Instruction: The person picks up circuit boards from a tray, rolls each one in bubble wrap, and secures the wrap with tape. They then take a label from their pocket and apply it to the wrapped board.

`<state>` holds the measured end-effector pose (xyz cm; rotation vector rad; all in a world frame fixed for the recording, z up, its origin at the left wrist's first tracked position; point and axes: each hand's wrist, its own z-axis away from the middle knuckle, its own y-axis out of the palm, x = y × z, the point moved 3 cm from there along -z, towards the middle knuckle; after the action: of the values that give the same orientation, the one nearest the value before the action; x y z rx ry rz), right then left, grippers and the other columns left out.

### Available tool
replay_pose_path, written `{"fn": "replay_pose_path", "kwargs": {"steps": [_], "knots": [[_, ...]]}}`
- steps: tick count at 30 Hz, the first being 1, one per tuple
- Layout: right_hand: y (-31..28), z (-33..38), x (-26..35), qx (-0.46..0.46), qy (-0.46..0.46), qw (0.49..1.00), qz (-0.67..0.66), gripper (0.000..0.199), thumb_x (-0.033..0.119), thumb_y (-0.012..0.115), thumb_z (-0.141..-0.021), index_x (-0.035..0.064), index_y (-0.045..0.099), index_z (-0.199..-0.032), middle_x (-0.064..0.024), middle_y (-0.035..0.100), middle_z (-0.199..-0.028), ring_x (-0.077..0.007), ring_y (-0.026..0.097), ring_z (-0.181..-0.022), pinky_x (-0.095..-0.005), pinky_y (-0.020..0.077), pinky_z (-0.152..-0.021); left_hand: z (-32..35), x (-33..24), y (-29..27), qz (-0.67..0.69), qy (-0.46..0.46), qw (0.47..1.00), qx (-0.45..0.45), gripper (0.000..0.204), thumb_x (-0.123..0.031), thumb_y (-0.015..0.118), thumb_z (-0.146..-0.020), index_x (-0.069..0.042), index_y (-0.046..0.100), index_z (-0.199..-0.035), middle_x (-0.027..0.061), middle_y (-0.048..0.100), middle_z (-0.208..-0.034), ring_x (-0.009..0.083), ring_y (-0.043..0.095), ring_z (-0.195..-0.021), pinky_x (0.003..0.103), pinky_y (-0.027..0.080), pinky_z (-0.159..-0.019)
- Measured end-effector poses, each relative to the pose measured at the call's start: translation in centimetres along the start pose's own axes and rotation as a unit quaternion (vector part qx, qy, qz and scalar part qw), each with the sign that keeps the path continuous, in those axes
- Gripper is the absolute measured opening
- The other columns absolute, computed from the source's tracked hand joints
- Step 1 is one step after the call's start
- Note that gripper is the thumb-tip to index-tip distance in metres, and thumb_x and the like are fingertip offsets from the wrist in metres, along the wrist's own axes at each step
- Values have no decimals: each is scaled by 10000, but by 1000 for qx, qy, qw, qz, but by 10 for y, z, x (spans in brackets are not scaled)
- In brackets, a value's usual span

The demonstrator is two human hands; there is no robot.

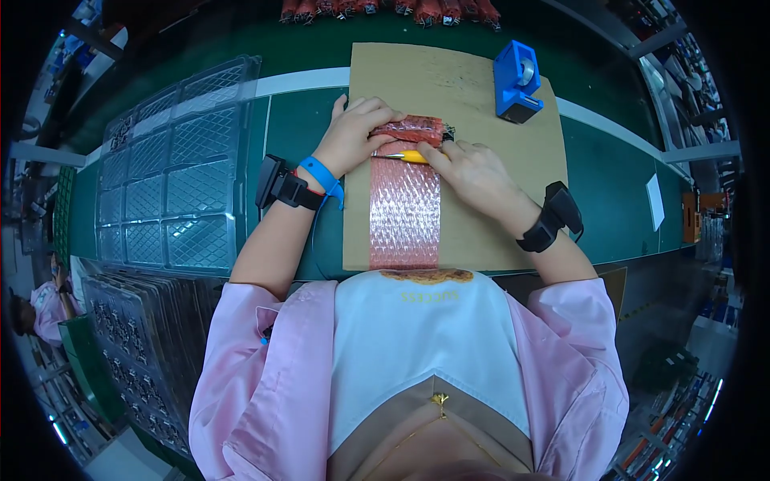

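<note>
A strip of pink-red bubble wrap (405, 212) runs across a brown cardboard sheet (505, 216) toward my body. At its far end lies a rolled bundle in red bubble wrap (413, 128), with dark bits sticking out of its right end. My left hand (357, 132) is closed on the bundle's left end, thumb on the near side. My right hand (473, 168) has its fingers curled by the right end. Between its thumb and fingers sits a yellow-handled tool (413, 156) with a thin pointed tip aimed left, lying over the strip. Part of the handle is hidden.
A blue tape dispenser (517, 84) stands at the cardboard's far right corner. Clear plastic compartment trays (172, 172) lie on the left of the green table. Several red-wrapped bundles (425, 11) line the far edge. Stacked trays (136, 345) stand at lower left; a person (50, 309) is beyond.
</note>
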<state>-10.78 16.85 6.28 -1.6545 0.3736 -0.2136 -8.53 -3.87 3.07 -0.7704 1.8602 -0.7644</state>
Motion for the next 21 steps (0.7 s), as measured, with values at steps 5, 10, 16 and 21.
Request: {"fn": "replay_pose_path", "kwargs": {"steps": [5,10,16,21], "knots": [[-1,-4,4,32,12,999,5,419,107,521,-807,89,522,-1226,-98,586,-836,-239,631,-740,-350,508,-642,0,0,1,-7,-11,1000,7,319,-133,675,-790,-162,638,-1106,23,578,-998,223,537,-1051,526,210,-1063],[-10,-7,0,25,-9,999,21,433,103,524,-801,98,518,-1234,-92,593,-834,-231,632,-733,-338,504,-633,0,-1,1,-10,-19,1000,13,318,-132,675,-790,-161,640,-1104,22,576,-1003,225,533,-1054,532,205,-1069],[-12,7,-5,20,-9,999,48,432,97,523,-797,104,520,-1230,-76,593,-834,-209,631,-747,-329,498,-636,2,-1,2,-19,-10,1000,9,409,-120,694,-762,-202,632,-1158,6,559,-986,219,517,-1043,576,230,-1055],[-16,27,-18,32,16,998,50,437,86,537,-787,116,524,-1222,-65,589,-841,-208,626,-771,-337,491,-647,0,-1,2,-19,-2,1000,3,407,-116,698,-757,-198,635,-1150,7,557,-975,217,518,-1030,578,229,-1056]]}}
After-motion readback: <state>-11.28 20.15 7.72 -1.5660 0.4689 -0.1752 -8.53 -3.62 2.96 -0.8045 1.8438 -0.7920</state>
